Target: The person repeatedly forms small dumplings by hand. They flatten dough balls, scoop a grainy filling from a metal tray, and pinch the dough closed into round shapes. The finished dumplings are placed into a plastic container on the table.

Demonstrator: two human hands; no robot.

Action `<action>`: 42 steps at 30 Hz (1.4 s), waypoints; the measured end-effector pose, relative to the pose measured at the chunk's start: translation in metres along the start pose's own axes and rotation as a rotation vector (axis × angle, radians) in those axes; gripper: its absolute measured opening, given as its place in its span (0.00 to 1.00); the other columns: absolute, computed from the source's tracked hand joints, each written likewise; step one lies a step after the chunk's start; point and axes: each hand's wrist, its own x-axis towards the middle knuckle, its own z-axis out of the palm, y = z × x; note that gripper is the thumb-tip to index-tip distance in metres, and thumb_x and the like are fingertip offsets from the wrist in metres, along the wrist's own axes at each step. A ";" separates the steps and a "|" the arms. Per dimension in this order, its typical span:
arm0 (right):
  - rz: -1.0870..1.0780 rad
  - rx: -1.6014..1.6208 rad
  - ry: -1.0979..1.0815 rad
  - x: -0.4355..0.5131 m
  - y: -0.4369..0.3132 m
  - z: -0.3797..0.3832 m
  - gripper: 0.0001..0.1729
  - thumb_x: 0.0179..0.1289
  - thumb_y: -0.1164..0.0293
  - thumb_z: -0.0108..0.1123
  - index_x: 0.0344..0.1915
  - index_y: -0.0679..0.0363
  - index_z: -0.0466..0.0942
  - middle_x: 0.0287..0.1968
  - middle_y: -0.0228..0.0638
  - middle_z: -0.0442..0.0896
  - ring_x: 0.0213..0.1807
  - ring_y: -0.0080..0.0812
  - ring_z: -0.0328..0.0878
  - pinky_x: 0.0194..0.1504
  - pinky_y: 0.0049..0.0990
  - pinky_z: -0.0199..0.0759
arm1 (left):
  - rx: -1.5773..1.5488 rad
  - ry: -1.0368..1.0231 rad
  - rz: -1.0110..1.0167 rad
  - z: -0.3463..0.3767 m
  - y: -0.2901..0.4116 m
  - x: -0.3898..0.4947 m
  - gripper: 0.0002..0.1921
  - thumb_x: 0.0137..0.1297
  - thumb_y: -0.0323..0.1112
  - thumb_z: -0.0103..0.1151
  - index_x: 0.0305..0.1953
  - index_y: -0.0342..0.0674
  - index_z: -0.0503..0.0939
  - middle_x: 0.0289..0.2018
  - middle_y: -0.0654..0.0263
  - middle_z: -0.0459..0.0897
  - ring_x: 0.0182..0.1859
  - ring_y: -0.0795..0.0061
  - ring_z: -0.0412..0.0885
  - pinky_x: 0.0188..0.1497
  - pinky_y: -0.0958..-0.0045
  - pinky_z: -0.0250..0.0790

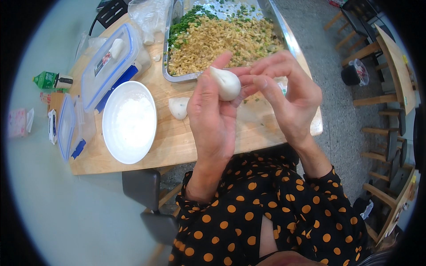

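Observation:
A white, filled dough dumpling (pixel 227 85) with a pinched, pointed end rests in my left hand (pixel 213 113). The left thumb presses its left side, and the fingers support it from behind. My right hand (pixel 289 89) is just to the right, its curled fingertips meeting the fingertips of the left hand; nothing shows in its grasp. Behind both hands stands a metal tray (pixel 179 78) of chopped, pale-brown filling (pixel 219 43) with chopped green scallions (pixel 191 26). Another white half-moon dumpling (pixel 179 107) lies on the wooden table (pixel 176 139), left of my left wrist.
A white bowl of white powder (pixel 131 123) stands at the table's left. Beyond it are a lidded plastic container (pixel 109 66) with a dough piece (pixel 116 48) on top, a smaller container (pixel 80 123) and a plastic bag (pixel 149 16). A chair (pixel 141 189) stands below the front edge.

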 end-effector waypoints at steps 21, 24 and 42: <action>-0.116 -0.286 -0.179 0.000 -0.003 -0.004 0.15 0.55 0.88 0.66 0.42 0.62 0.85 0.56 0.47 0.83 0.59 0.42 0.82 0.57 0.34 0.78 | 0.036 0.003 0.029 0.005 -0.004 -0.008 0.25 0.85 0.41 0.43 0.71 0.27 0.67 0.60 0.53 0.79 0.59 0.70 0.80 0.63 0.65 0.77; -0.136 -0.336 -0.166 0.001 -0.004 -0.006 0.15 0.55 0.87 0.66 0.42 0.62 0.85 0.55 0.46 0.83 0.58 0.41 0.82 0.57 0.34 0.76 | 0.087 0.001 0.049 0.007 -0.004 -0.008 0.25 0.85 0.41 0.44 0.71 0.27 0.67 0.58 0.53 0.81 0.58 0.69 0.81 0.62 0.65 0.78; 0.363 0.317 0.021 -0.002 -0.003 -0.001 0.07 0.64 0.80 0.69 0.41 0.67 0.84 0.51 0.42 0.84 0.50 0.29 0.84 0.45 0.26 0.86 | 0.212 0.016 0.135 0.007 -0.011 -0.006 0.23 0.82 0.37 0.50 0.70 0.31 0.70 0.50 0.57 0.85 0.49 0.76 0.84 0.55 0.74 0.78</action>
